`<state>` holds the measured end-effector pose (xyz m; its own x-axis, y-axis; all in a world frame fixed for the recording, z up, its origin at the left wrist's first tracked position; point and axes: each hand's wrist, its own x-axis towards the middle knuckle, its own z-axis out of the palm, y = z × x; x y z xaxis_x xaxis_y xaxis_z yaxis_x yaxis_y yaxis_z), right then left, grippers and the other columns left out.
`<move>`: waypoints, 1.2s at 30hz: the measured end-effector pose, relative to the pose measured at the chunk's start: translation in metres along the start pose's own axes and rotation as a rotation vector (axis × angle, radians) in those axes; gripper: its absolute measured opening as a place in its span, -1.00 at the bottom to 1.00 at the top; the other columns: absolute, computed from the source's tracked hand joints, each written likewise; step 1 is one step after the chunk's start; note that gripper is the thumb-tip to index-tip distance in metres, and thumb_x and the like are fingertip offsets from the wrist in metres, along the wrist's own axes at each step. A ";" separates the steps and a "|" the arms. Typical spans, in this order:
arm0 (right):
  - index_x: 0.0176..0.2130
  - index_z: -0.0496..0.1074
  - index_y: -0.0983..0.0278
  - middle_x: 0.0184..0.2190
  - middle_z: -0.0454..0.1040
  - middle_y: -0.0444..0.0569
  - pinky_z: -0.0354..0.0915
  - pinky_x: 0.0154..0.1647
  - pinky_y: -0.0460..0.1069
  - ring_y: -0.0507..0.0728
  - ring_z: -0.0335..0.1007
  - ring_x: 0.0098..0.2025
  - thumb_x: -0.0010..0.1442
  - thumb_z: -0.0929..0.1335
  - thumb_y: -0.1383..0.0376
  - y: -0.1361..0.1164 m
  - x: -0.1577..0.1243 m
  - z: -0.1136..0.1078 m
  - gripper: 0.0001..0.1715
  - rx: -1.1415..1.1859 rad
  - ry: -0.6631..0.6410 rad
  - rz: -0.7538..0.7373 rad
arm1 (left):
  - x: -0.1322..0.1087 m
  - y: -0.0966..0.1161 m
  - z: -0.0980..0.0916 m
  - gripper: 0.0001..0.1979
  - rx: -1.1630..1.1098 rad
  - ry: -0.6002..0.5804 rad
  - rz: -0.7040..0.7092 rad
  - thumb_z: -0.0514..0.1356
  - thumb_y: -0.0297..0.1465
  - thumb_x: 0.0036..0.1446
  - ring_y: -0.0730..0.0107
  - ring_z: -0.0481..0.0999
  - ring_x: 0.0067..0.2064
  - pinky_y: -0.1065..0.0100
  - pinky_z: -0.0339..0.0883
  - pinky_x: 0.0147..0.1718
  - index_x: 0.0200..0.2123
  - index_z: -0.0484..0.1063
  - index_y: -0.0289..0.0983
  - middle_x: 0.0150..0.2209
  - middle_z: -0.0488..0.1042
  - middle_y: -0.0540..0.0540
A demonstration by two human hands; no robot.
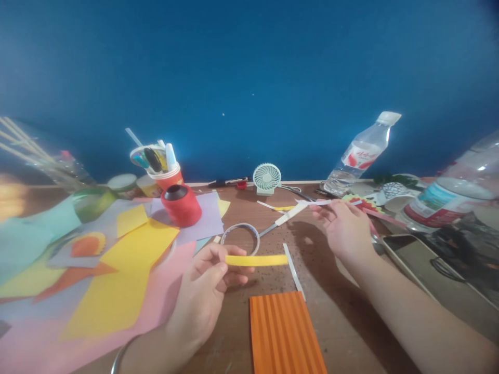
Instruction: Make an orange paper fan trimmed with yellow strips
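My left hand (202, 291) pinches one end of a yellow paper strip (259, 260), which points to the right above the table. My right hand (343, 228) is closed at the fingertips around a thin white paper strip (307, 202). Just left of these fingers lies a white-handled tool (291, 214) with a narrow grey end; its exact kind is unclear. Behind my left fingers a roll of tape (256, 236) lies flat. A pale strip (293, 267) rests below the yellow one, touching or close to an orange pleated paper (286, 332).
Coloured paper sheets (117, 291) cover the left side, with a red thread spool (183, 208) and a cup of pens (169, 176). A small fan (267, 178) stands by the wall. On the right are a tilted water bottle (360, 153), a larger bottle (440, 202) and a phone (424, 259).
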<state>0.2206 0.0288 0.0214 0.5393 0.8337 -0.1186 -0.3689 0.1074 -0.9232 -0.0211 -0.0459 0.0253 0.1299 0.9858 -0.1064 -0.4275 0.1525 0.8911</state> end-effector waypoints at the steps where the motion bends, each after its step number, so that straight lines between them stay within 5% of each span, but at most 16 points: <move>1: -0.46 0.35 0.29 -0.43 0.43 -0.11 0.33 -0.48 -0.12 0.00 0.38 -0.47 -0.08 0.34 0.39 -0.001 -0.001 -0.001 -0.94 -0.138 -0.008 -0.132 | -0.001 0.000 -0.001 -0.86 0.064 -0.033 0.044 0.05 -0.56 0.07 0.43 0.48 -0.36 0.41 0.37 -0.39 -0.50 0.25 -0.25 -0.29 0.42 0.01; 5: -0.33 0.39 0.27 -0.45 0.39 -0.12 0.22 -0.47 -0.08 0.00 0.25 -0.54 0.00 0.33 0.32 -0.002 -0.016 -0.005 -0.86 -0.813 -0.116 -0.706 | -0.008 0.002 -0.004 -0.82 0.437 -0.264 0.301 0.01 -0.61 0.07 0.45 0.44 -0.35 0.35 0.39 -0.35 -0.42 0.26 -0.22 -0.27 0.38 0.00; 8: -0.56 0.34 0.27 -0.65 0.31 -0.16 0.16 -0.49 -0.09 0.00 0.21 -0.59 0.11 0.27 0.28 -0.002 -0.032 -0.002 -0.76 -0.972 -0.283 -0.821 | -0.013 0.002 -0.005 -0.76 0.680 -0.393 0.500 0.05 -0.68 -0.03 0.41 0.43 -0.30 0.34 0.36 -0.31 -0.38 0.26 -0.21 -0.30 0.38 0.00; 10: -0.50 0.36 0.27 -0.58 0.37 -0.13 0.17 -0.46 -0.09 0.02 0.26 -0.53 0.08 0.30 0.29 -0.004 -0.042 0.003 -0.85 -0.929 -0.340 -0.845 | -0.015 0.003 -0.005 -0.71 0.774 -0.433 0.587 0.05 -0.71 -0.09 0.39 0.42 -0.27 0.33 0.35 -0.29 -0.36 0.25 -0.21 -0.30 0.39 -0.02; 13: -0.38 0.41 0.27 -0.42 0.45 -0.10 0.21 -0.34 -0.08 0.05 0.34 -0.37 0.10 0.29 0.31 -0.012 -0.059 0.013 -0.90 -0.785 -0.653 -0.625 | -0.017 0.005 -0.003 -0.69 0.851 -0.469 0.667 0.04 -0.72 -0.10 0.40 0.43 -0.26 0.35 0.34 -0.29 -0.34 0.23 -0.22 -0.29 0.39 -0.04; 16: -0.35 0.42 0.27 -0.38 0.47 -0.10 0.22 -0.29 -0.08 0.04 0.36 -0.31 0.15 0.26 0.29 -0.017 -0.077 0.020 -0.84 -0.628 -1.134 -0.075 | -0.017 0.012 0.002 -0.71 0.980 -0.465 0.708 0.04 -0.72 -0.09 0.42 0.41 -0.27 0.38 0.32 -0.30 -0.36 0.23 -0.24 -0.30 0.38 -0.05; 18: -0.35 0.42 0.30 -0.45 0.43 -0.12 0.20 -0.33 -0.09 0.01 0.33 -0.37 0.11 0.30 0.29 -0.016 -0.085 0.021 -0.86 -0.501 -1.255 0.180 | -0.016 0.017 0.005 -0.73 1.071 -0.470 0.715 0.03 -0.71 -0.07 0.43 0.38 -0.30 0.38 0.30 -0.33 -0.37 0.22 -0.24 -0.34 0.37 -0.03; 23: -0.40 0.41 0.36 -0.54 0.37 -0.14 0.17 -0.46 -0.11 -0.05 0.25 -0.54 0.00 0.38 0.30 -0.006 -0.086 0.021 -0.85 -0.294 -1.170 0.515 | -0.013 0.025 0.006 -0.75 1.181 -0.458 0.743 0.02 -0.69 -0.01 0.41 0.34 -0.28 0.36 0.27 -0.31 -0.33 0.23 -0.25 -0.32 0.35 -0.06; 28: -0.50 0.38 0.38 -0.64 0.21 -0.22 -0.12 -0.62 -0.18 -0.13 -0.02 -0.63 -0.02 0.39 0.33 -0.005 -0.082 0.019 -0.86 -0.310 -1.086 0.522 | -0.011 0.031 0.003 -0.77 1.258 -0.403 0.781 0.03 -0.67 0.02 0.38 0.35 -0.24 0.35 0.28 -0.28 -0.31 0.25 -0.25 -0.29 0.35 -0.08; 36: -0.50 0.38 0.38 -0.62 0.18 -0.21 -0.17 -0.59 -0.14 -0.11 -0.06 -0.59 -0.02 0.38 0.33 -0.007 -0.086 0.019 -0.87 -0.314 -1.082 0.504 | -0.008 0.035 0.005 -0.78 1.305 -0.393 0.898 0.05 -0.66 0.02 0.39 0.39 -0.26 0.34 0.31 -0.29 -0.30 0.29 -0.26 -0.30 0.40 -0.08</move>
<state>0.1627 -0.0337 0.0449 -0.5694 0.7795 -0.2610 -0.0762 -0.3662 -0.9274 -0.0326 -0.0486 0.0600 0.5652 0.6114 0.5538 0.4904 -0.7889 0.3704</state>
